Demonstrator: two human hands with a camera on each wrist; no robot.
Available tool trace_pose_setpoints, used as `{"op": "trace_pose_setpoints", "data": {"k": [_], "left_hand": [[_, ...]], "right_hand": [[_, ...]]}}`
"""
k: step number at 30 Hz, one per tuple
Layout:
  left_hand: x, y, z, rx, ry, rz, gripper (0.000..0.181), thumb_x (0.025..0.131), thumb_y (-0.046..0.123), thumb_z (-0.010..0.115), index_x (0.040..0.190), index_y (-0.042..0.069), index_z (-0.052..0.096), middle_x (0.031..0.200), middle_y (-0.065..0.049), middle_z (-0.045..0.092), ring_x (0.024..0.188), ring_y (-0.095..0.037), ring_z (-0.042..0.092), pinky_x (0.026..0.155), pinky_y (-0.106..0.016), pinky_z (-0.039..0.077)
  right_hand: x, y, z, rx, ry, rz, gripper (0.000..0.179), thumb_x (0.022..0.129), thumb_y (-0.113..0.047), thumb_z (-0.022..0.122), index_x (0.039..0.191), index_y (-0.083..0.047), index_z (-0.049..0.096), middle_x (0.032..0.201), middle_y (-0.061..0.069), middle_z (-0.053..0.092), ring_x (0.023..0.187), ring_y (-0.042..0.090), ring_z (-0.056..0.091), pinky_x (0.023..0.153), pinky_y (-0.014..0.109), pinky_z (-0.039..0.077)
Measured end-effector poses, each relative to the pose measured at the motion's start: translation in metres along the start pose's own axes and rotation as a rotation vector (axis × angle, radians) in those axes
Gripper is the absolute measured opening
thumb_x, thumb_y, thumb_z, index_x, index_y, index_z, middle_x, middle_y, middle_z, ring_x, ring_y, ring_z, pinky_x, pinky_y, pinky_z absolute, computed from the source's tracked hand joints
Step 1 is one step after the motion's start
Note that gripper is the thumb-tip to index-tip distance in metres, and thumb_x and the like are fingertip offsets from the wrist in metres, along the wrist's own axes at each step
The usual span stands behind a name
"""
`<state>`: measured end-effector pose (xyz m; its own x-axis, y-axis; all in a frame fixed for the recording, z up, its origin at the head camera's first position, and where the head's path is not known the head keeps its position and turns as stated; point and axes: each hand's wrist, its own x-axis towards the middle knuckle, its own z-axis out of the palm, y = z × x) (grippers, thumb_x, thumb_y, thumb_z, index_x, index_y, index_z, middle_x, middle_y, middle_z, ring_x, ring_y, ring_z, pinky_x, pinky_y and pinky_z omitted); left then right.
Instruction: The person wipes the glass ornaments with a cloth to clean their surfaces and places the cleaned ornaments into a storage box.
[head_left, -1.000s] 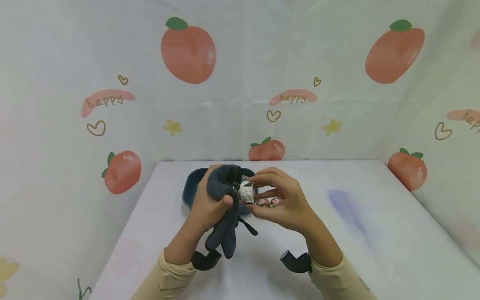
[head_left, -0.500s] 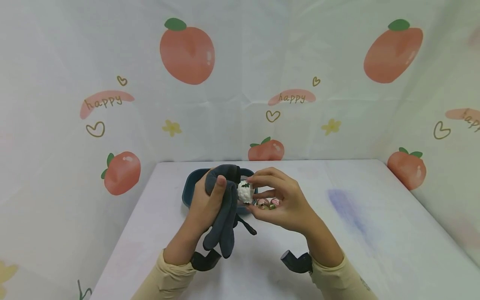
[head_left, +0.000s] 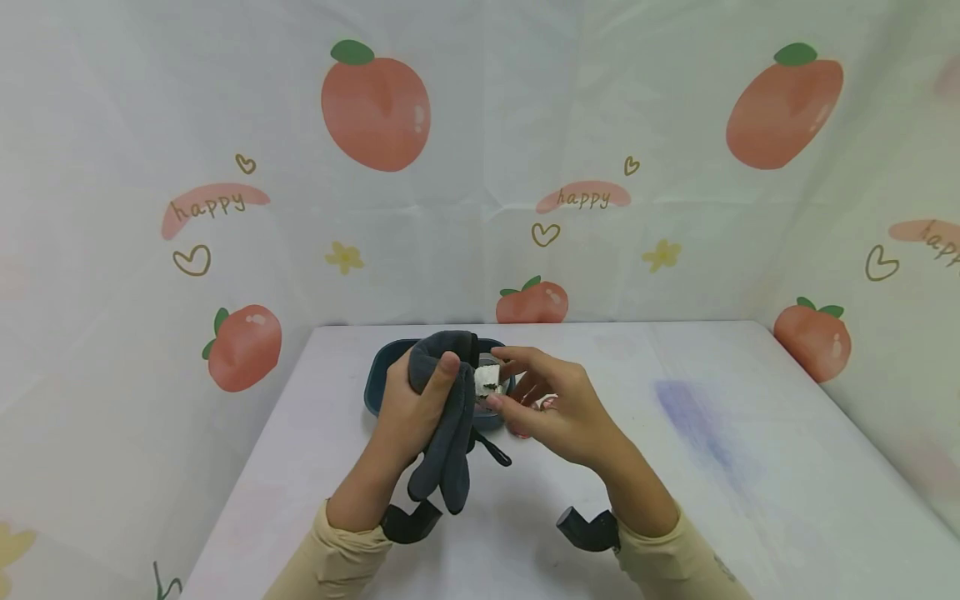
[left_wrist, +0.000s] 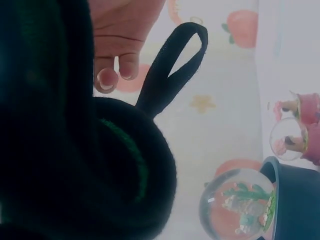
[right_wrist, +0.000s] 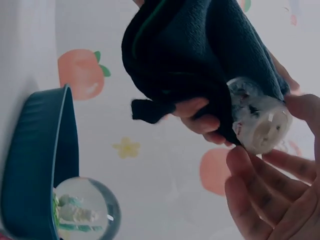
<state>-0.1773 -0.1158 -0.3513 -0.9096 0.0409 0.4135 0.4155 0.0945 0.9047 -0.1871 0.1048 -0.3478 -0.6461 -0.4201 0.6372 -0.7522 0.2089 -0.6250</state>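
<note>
My left hand (head_left: 408, 408) grips a dark grey-blue cloth (head_left: 442, 433) with its thumb laid over the front; a hanging loop (left_wrist: 172, 65) sticks out from the cloth. Tucked into the cloth's fold is a small clear snow globe (right_wrist: 245, 92) on a white base (right_wrist: 267, 130), its dome partly hidden. The base points toward my right hand (head_left: 562, 408). My right thumb and fingertips hold the base around its edge, seen closest in the right wrist view.
A dark teal tub (head_left: 378, 383) stands on the table behind the hands. Another snow globe (right_wrist: 87, 210), with a pale figure inside, shows at the tub's rim. Small pink-based globes (left_wrist: 305, 140) stand beside the tub, partly behind my right hand in the head view.
My left thumb has moved up onto the cloth. The white base has turned, and my right fingers have shifted their hold around it.
</note>
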Motion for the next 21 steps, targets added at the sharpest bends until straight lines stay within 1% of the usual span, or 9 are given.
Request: {"op": "trace_pose_setpoints", "data": {"k": [1, 4, 8, 10, 14, 16, 19, 21], "left_hand": [[0.0, 0.0, 0.0001, -0.004, -0.004, 0.003, 0.071, 0.091, 0.075, 0.067, 0.106, 0.006, 0.066, 0.079, -0.003, 0.065, 0.068, -0.017, 0.067, 0.06, -0.031, 0.057], [0.0002, -0.0006, 0.0002, -0.007, -0.015, 0.01, 0.067, 0.092, 0.07, 0.069, 0.108, 0.005, 0.067, 0.08, -0.003, 0.066, 0.067, -0.017, 0.068, 0.061, -0.031, 0.058], [0.0004, -0.0012, -0.0001, 0.0, -0.028, 0.011, 0.064, 0.093, 0.067, 0.071, 0.11, 0.006, 0.069, 0.081, -0.005, 0.067, 0.068, -0.018, 0.069, 0.061, -0.033, 0.059], [0.0006, -0.0013, -0.0003, 0.003, -0.031, 0.006, 0.061, 0.093, 0.065, 0.073, 0.112, 0.007, 0.069, 0.082, -0.006, 0.067, 0.07, -0.02, 0.07, 0.063, -0.033, 0.059], [0.0006, -0.001, -0.0002, -0.001, -0.026, -0.005, 0.047, 0.095, 0.052, 0.076, 0.115, 0.01, 0.07, 0.087, -0.007, 0.068, 0.076, -0.022, 0.071, 0.066, -0.034, 0.06], [0.0006, -0.0004, 0.0, -0.01, -0.023, 0.002, 0.04, 0.096, 0.045, 0.077, 0.116, 0.011, 0.07, 0.088, -0.008, 0.069, 0.078, -0.024, 0.071, 0.067, -0.034, 0.06], [0.0006, 0.0008, 0.0004, -0.032, -0.005, 0.02, 0.032, 0.097, 0.037, 0.078, 0.116, 0.012, 0.071, 0.09, -0.007, 0.07, 0.079, -0.023, 0.071, 0.068, -0.033, 0.06], [0.0006, 0.0015, 0.0003, -0.053, 0.016, 0.029, 0.03, 0.097, 0.033, 0.078, 0.116, 0.011, 0.071, 0.089, -0.006, 0.071, 0.077, -0.021, 0.071, 0.067, -0.032, 0.06]], "right_hand": [[-0.0001, -0.0008, 0.0008, -0.012, -0.003, 0.021, 0.048, 0.092, -0.006, 0.081, 0.137, -0.011, 0.066, 0.102, 0.006, 0.077, 0.074, 0.008, 0.071, 0.065, 0.028, 0.061], [0.0, -0.0017, 0.0028, -0.021, -0.009, 0.049, 0.045, 0.097, -0.008, 0.075, 0.14, -0.013, 0.063, 0.098, 0.005, 0.077, 0.075, 0.009, 0.071, 0.067, 0.029, 0.061], [-0.0002, -0.0021, 0.0047, -0.007, -0.026, 0.075, 0.042, 0.101, -0.009, 0.069, 0.142, -0.014, 0.06, 0.092, 0.004, 0.077, 0.07, 0.017, 0.071, 0.066, 0.028, 0.06], [-0.0005, -0.0021, 0.0053, -0.002, -0.039, 0.088, 0.041, 0.103, -0.01, 0.067, 0.143, -0.014, 0.059, 0.09, 0.004, 0.076, 0.069, 0.017, 0.07, 0.066, 0.028, 0.06], [-0.0004, -0.0029, 0.0057, -0.001, -0.053, 0.1, 0.04, 0.104, -0.012, 0.066, 0.143, -0.014, 0.058, 0.089, 0.002, 0.075, 0.071, 0.01, 0.068, 0.066, 0.028, 0.06], [0.0, -0.0041, 0.0056, 0.001, -0.053, 0.096, 0.041, 0.103, -0.011, 0.067, 0.143, -0.014, 0.058, 0.089, 0.001, 0.075, 0.072, 0.008, 0.068, 0.067, 0.028, 0.06], [0.0004, -0.0059, 0.0052, 0.019, -0.056, 0.09, 0.043, 0.103, -0.01, 0.068, 0.144, -0.014, 0.057, 0.091, 0.0, 0.075, 0.073, 0.011, 0.07, 0.067, 0.028, 0.06], [0.0004, -0.0069, 0.0046, 0.027, -0.062, 0.089, 0.044, 0.102, -0.009, 0.068, 0.144, -0.014, 0.056, 0.094, 0.001, 0.076, 0.074, 0.013, 0.071, 0.068, 0.028, 0.06]]}}
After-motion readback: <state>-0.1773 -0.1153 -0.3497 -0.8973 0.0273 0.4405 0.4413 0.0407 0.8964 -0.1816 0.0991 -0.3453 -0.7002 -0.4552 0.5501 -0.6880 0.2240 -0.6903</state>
